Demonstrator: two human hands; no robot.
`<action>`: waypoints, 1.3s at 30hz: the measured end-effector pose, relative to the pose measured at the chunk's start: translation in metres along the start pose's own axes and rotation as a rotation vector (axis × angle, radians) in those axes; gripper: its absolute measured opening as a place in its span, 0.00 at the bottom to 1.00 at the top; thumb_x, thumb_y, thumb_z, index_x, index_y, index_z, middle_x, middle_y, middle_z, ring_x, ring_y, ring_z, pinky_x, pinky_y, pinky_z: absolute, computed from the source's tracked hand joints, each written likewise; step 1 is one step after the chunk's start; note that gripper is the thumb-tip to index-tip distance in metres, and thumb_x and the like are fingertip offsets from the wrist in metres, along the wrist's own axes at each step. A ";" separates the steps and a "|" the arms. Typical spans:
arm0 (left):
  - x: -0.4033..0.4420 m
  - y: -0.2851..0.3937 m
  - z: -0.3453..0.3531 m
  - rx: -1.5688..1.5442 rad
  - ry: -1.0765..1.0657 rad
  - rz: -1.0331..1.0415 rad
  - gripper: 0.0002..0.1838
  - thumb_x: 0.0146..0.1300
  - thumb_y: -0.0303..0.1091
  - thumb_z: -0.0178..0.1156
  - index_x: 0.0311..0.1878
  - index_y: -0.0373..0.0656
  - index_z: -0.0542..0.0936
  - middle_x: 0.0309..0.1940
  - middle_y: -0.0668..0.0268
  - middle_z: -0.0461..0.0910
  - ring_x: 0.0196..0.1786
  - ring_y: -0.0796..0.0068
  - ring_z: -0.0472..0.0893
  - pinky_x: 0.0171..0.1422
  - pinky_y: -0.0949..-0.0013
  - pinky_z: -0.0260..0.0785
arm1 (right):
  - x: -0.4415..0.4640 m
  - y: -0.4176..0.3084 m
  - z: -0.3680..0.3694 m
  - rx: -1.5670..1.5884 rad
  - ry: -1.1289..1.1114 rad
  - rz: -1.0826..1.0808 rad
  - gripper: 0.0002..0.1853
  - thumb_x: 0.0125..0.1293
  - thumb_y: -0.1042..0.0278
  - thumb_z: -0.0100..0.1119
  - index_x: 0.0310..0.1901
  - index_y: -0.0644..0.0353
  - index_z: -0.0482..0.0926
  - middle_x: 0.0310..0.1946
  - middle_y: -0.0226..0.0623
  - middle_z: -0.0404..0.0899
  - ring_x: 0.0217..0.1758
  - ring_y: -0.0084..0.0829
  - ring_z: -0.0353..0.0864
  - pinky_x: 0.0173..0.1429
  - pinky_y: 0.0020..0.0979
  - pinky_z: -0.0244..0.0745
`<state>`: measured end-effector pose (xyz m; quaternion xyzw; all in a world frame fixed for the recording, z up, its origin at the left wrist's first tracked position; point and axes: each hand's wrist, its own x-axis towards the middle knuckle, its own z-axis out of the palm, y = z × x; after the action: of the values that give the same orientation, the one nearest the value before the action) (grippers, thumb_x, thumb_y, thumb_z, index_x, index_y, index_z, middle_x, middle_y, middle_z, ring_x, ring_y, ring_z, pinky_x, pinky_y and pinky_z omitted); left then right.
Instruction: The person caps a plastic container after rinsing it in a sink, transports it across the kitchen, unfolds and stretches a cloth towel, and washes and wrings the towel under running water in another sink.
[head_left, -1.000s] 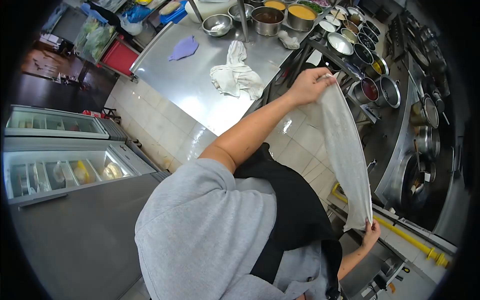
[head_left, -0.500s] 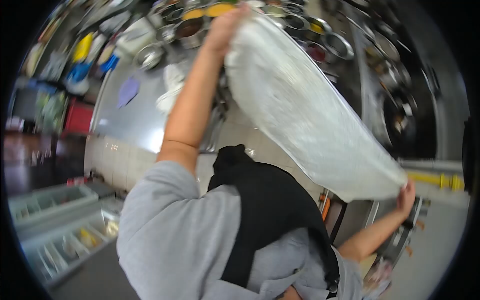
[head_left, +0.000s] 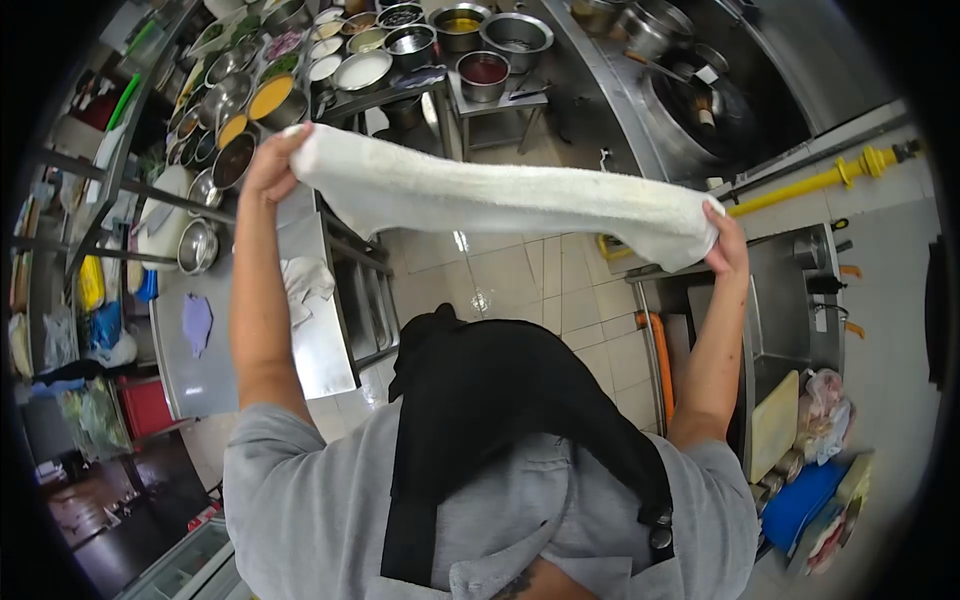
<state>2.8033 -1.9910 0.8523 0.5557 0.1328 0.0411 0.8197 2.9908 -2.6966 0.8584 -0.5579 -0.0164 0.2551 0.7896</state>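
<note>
In the head view, the white cloth point(head_left: 510, 195) hangs in the air over the tiled floor point(head_left: 480, 265), its long axis running side to side — left hand point(head_left: 272, 168) pinching one end, right hand point(head_left: 727, 240) the other, neither nearer.

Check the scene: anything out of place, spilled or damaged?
Nothing is clearly damaged; the held cloth looks whole. A crumpled white cloth lies loose on the steel table, slightly untidy. Bright floor patches may be water or glare; I can't tell.
</note>
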 end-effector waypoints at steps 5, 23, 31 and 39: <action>0.019 0.085 0.009 -0.053 -0.091 0.082 0.14 0.73 0.33 0.59 0.55 0.32 0.79 0.49 0.58 0.85 0.49 0.68 0.85 0.58 0.65 0.76 | 0.008 -0.087 0.035 0.040 -0.073 -0.170 0.17 0.72 0.68 0.59 0.56 0.71 0.77 0.53 0.45 0.83 0.56 0.37 0.83 0.64 0.39 0.77; 0.051 -0.001 0.016 0.520 0.058 -0.003 0.13 0.68 0.40 0.66 0.39 0.37 0.84 0.32 0.67 0.86 0.34 0.77 0.81 0.41 0.72 0.70 | 0.013 -0.119 -0.010 -0.180 0.149 -0.497 0.16 0.70 0.80 0.56 0.58 0.62 0.79 0.48 0.36 0.85 0.18 0.11 0.66 0.19 0.16 0.58; 0.007 0.049 0.109 1.456 -0.201 0.340 0.24 0.68 0.50 0.64 0.29 0.35 0.75 0.19 0.58 0.68 0.25 0.71 0.65 0.32 0.60 0.62 | 0.034 -0.040 0.031 -0.726 -0.028 -0.165 0.14 0.73 0.62 0.59 0.54 0.60 0.82 0.43 0.29 0.86 0.24 0.14 0.75 0.25 0.18 0.69; -0.021 0.120 0.196 1.495 -0.183 0.655 0.16 0.66 0.44 0.65 0.41 0.39 0.86 0.31 0.49 0.83 0.36 0.48 0.83 0.42 0.55 0.73 | 0.089 0.053 0.197 -0.896 -0.531 -0.313 0.29 0.64 0.61 0.71 0.64 0.62 0.76 0.55 0.37 0.82 0.54 0.29 0.81 0.58 0.33 0.77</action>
<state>2.8445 -2.1261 1.0345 0.9669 -0.1111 0.1333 0.1873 2.9865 -2.4745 0.8628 -0.7472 -0.4052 0.2345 0.4717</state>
